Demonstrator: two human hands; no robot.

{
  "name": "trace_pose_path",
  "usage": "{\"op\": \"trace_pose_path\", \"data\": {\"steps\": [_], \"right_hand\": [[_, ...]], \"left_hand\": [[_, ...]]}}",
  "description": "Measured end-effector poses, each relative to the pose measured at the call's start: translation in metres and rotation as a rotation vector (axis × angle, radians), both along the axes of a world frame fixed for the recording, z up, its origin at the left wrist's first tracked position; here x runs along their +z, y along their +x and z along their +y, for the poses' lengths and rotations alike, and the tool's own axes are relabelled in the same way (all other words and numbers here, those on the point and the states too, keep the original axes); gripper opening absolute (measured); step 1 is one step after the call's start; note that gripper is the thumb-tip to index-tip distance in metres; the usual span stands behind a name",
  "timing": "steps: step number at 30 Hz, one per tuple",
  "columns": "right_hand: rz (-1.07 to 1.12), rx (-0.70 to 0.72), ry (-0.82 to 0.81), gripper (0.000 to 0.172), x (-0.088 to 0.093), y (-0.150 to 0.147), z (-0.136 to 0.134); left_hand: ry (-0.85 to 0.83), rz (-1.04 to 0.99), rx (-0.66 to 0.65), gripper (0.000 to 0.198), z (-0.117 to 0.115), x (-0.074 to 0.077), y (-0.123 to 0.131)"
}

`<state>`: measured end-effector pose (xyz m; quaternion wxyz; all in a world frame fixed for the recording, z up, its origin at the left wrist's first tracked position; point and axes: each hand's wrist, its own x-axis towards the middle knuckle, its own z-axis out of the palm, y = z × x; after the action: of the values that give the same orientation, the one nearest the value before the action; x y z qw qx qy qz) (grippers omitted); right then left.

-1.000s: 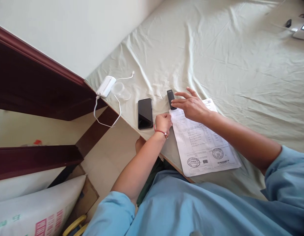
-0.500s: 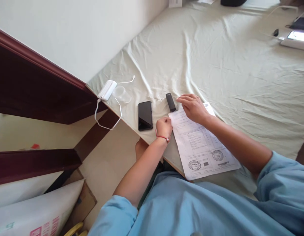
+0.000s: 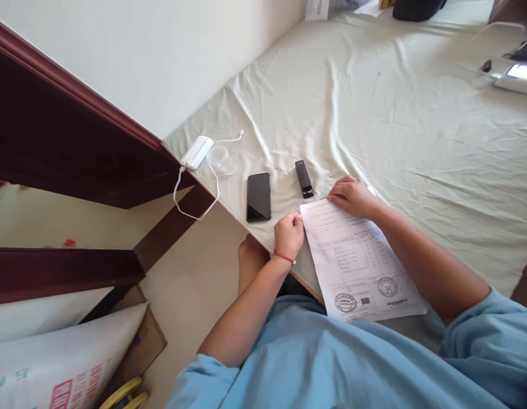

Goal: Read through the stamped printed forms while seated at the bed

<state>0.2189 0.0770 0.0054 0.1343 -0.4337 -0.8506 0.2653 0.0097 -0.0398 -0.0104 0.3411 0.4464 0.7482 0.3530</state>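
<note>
A printed paper document (image 3: 352, 255) with round stamps near its bottom lies on the cloth, close to my body. My left hand (image 3: 289, 234) is closed at the document's upper left edge, thumb and fingers pinched on the paper. Over the top right part rests my right hand (image 3: 352, 196), its fingers bent together at the top edge and covering that corner. Just beyond the top edge lies a small black stapler (image 3: 304, 178), touched by neither hand. To its left a dark smartphone (image 3: 258, 197) lies flat, screen up.
A white charger-like box (image 3: 196, 152) with a cable and a clear plastic cup (image 3: 220, 159) sit near the table's left edge. A lit white device (image 3: 517, 78) is at far right. White printed sacks (image 3: 67, 355) stand on the floor at left.
My right hand has come down from beside the stapler onto the document's top edge, its fingers now bent. The stapler's near end is now uncovered. My left hand stays at the left edge.
</note>
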Motion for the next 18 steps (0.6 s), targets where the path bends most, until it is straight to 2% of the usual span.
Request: {"op": "trace_pose_path", "data": {"steps": [2,4,6,8,11,13,18], "right_hand": [[0.000,-0.023,0.007,0.034,-0.006,-0.002,-0.002],[0.006,-0.040,0.013,0.035,-0.012,-0.001,-0.004],[0.015,-0.050,0.015,0.035,-0.017,0.000,-0.005],[0.023,-0.055,0.016,0.034,-0.019,0.001,-0.006],[0.039,-0.059,0.015,0.033,-0.019,0.001,-0.008],[0.055,-0.065,0.016,0.034,-0.019,0.000,-0.009],[0.083,-0.073,0.021,0.034,-0.018,0.000,-0.011]], "left_hand": [[0.000,0.183,0.002,0.021,-0.003,0.009,-0.015],[-0.001,0.363,0.086,0.022,-0.002,0.018,-0.031],[0.024,0.556,0.145,0.033,0.005,0.024,-0.046],[-0.007,0.695,0.221,0.053,0.018,0.028,-0.056],[-0.114,0.747,0.213,0.081,0.042,0.027,-0.063],[-0.198,0.753,0.178,0.092,0.056,0.025,-0.063],[-0.249,0.790,0.200,0.086,0.068,0.018,-0.061]]}}
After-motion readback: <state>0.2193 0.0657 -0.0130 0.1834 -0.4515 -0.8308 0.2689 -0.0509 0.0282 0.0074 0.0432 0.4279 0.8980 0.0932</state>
